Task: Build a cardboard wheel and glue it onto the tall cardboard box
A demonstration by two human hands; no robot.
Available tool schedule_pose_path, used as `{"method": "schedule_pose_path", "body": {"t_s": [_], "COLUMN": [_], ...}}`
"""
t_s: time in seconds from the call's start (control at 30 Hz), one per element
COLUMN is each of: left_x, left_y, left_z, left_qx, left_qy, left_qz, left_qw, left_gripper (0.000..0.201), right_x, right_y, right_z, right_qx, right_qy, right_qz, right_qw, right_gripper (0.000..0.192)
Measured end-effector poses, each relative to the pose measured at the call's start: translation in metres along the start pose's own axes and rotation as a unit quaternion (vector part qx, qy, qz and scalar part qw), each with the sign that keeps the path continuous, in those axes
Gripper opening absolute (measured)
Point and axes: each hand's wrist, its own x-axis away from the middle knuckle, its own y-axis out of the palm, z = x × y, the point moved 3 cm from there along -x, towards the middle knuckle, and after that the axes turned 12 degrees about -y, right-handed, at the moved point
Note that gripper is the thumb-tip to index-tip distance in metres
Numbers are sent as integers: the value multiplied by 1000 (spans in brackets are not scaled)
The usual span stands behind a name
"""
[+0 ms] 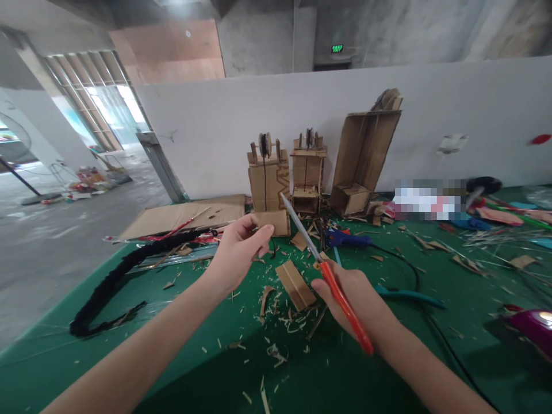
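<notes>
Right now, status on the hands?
Left hand pinching cardboard piece. Right hand gripping red-handled scissors, blades up. Folded cardboard and scraps below.

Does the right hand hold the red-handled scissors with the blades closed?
Yes: the right hand grips the red-handled scissors, whose blades lie together as one closed line pointing up and left.

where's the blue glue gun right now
In the head view the blue glue gun lies on the green table, right of centre, just beyond the right hand holding the red-handled scissors, in front of the cardboard models.
</notes>
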Motion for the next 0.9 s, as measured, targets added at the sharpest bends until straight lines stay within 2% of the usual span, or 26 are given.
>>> {"method": "schedule_pose_path", "body": {"t_s": [0.1, 0.2, 0.3, 0.37, 0.57, 0.67, 0.8, 0.9], "left_x": [-3, -5, -5, -4, -3, -2, -2, -2], "left_y": [-4, -7, -8, -9, -13, -12, -13, -13], "left_z": [2, 3, 3, 4, 7, 9, 10, 12], "left_qx": [23, -12, -61, -85, -82, -76, -114, -96], "left_qy": [5, -12, -38, -33, -30, -40, -35, -28], "left_qz": [4, 3, -38, -50, -25, -45, -52, -45], "left_qw": [1000, 1000, 997, 995, 996, 995, 992, 994], "left_gripper": [26, 14, 14, 12, 13, 14, 10, 11], "right_x": [2, 3, 3, 3, 5, 6, 6, 6], "right_y": [-3, -9, -14, -16, -13, -13, -14, -13], "right_z": [1, -2, -3, -2, 5, 5, 1, 0], "right_qx": [-64, -101, -84, -69, -62, -58, -78, -91], "right_qy": [-25, -64, -77, -68, -57, -50, -77, -86], "right_qz": [21, 8, -31, -37, -54, -68, -68, -69], "right_qw": [997, 993, 993, 995, 995, 995, 992, 990], "right_gripper": [29, 34, 42, 48, 53, 59, 67, 69]}}
